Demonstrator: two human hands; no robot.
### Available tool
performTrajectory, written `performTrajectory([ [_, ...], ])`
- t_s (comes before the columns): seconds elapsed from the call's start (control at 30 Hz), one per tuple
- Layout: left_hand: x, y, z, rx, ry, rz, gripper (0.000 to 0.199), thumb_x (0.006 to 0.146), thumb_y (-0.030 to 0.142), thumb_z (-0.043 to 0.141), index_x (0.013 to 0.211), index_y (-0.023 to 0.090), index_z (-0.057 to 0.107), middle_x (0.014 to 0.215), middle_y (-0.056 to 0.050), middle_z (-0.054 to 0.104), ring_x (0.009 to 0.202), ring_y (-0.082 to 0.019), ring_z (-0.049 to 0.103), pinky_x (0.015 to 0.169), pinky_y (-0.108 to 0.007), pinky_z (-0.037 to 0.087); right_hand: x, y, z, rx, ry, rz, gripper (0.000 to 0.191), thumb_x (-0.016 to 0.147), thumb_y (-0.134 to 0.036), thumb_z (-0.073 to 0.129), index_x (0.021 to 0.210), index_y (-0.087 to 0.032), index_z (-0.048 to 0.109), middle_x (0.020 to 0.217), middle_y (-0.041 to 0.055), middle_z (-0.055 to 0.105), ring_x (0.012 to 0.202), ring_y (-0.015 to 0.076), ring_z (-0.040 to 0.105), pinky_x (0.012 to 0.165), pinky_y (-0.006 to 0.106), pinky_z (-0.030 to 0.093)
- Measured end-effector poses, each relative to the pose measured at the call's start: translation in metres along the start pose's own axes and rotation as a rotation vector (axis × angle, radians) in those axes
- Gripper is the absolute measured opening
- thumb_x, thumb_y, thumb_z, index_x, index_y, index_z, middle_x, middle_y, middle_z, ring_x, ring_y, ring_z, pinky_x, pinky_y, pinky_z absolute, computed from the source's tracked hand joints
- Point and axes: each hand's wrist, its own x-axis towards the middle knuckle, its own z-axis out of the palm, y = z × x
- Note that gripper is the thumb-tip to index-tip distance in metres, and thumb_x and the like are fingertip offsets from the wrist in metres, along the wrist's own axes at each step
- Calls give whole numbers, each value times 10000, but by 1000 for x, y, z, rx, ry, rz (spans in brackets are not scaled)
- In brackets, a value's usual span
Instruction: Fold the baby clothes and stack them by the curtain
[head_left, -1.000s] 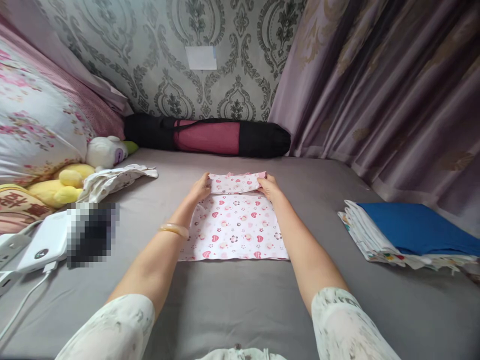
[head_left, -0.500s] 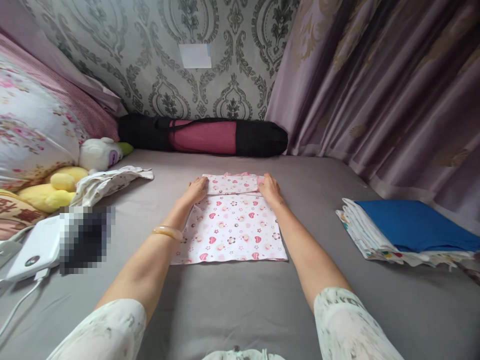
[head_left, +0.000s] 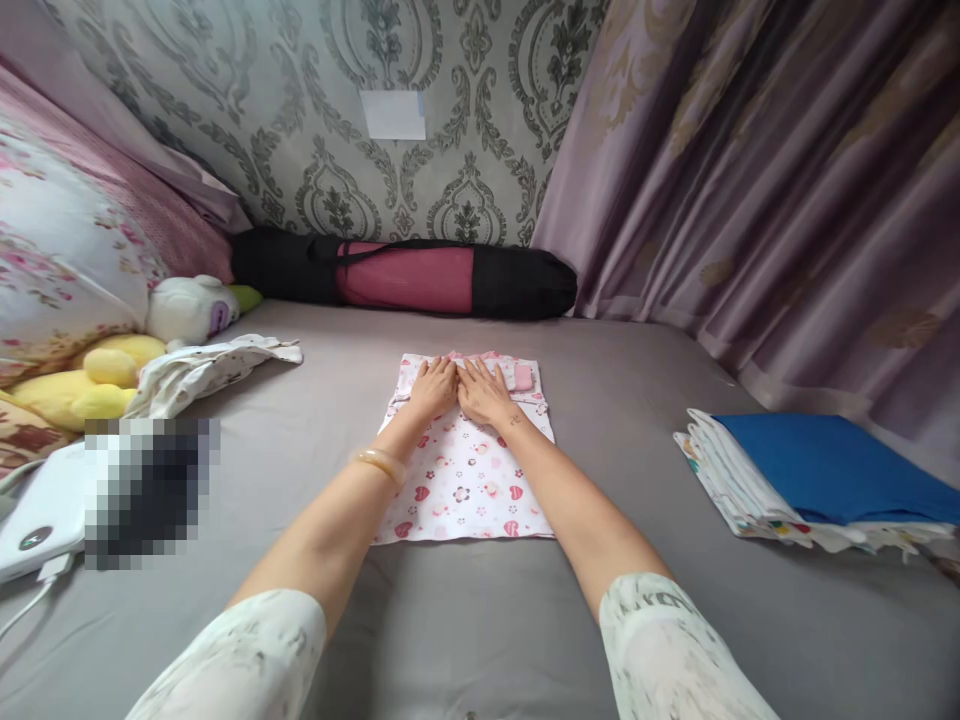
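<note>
A white garment [head_left: 465, 490] printed with pink hearts and flowers lies flat on the grey sheet in front of me. Its far part is folded into a band with the sleeves across it, and a pink cuff [head_left: 523, 377] shows at the right end. My left hand [head_left: 435, 387] rests palm down on this band, fingers stretched out. Close beside it, my right hand [head_left: 482, 392] lies flat on the same band with its fingers spread. Neither hand grips the cloth. The part of the garment under the palms is hidden.
A folded stack of clothes with a blue piece on top [head_left: 832, 465] lies at the right. Along the wall is a long black and red bag [head_left: 405, 277]. To the left are a crumpled white cloth [head_left: 202, 372], plush toys [head_left: 109, 380] and a white power bank [head_left: 45, 510] with a cable.
Both hands have left the garment's far side edges and come together at the middle of the folded band. The fingers have straightened out flat, and the garment's sides look drawn in.
</note>
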Motion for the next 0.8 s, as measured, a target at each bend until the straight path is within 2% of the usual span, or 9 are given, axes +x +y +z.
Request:
performTrajectory([
  [0.23, -5, -9, 10, -1, 15, -37, 529, 1002, 344, 214, 1457, 148, 400, 1544, -125, 377, 1436, -283, 308, 1175, -477, 213, -1, 5, 1, 57, -50, 48, 574, 993, -349, 195, 1544, -204, 265, 1621, 25, 191, 1491, 230, 128, 1194, 501, 65],
  [0.4, -7, -7, 5, -10, 19, -107, 580, 986, 403, 227, 1455, 108, 399, 1535, -154, 379, 1441, -297, 289, 1173, -452, 213, -2, 11, 4, 37, -33, 143, 619, 995, -368, 194, 1541, -79, 228, 1624, 104, 147, 1496, 224, 93, 1200, 439, 47],
  [0.57, -10, -14, 1, 5, 42, -231, 780, 918, 610, 299, 1440, 38, 398, 1529, -225, 356, 1436, -360, 275, 1171, -483, 180, -3, 16, 9, -10, 13, 244, 696, 994, -432, 221, 1522, 20, 211, 1609, 186, 157, 1490, 274, 112, 1196, 394, 52],
  [0.7, -12, -17, 1, 8, 25, -283, 907, 878, 711, 270, 1470, 29, 349, 1536, -260, 319, 1446, -388, 241, 1161, -507, 173, -8, 22, 8, -30, 64, 292, 730, 995, -522, 209, 1519, -17, 261, 1605, 189, 176, 1485, 301, 120, 1191, 440, 56],
  [0.8, -11, -15, 0, 17, 13, -304, 955, 874, 725, 246, 1484, -8, 305, 1544, -278, 287, 1453, -390, 220, 1163, -492, 174, -14, 34, 6, -32, 84, 303, 661, 1000, -532, 207, 1515, -138, 336, 1615, 141, 182, 1483, 313, 125, 1182, 463, 91],
])
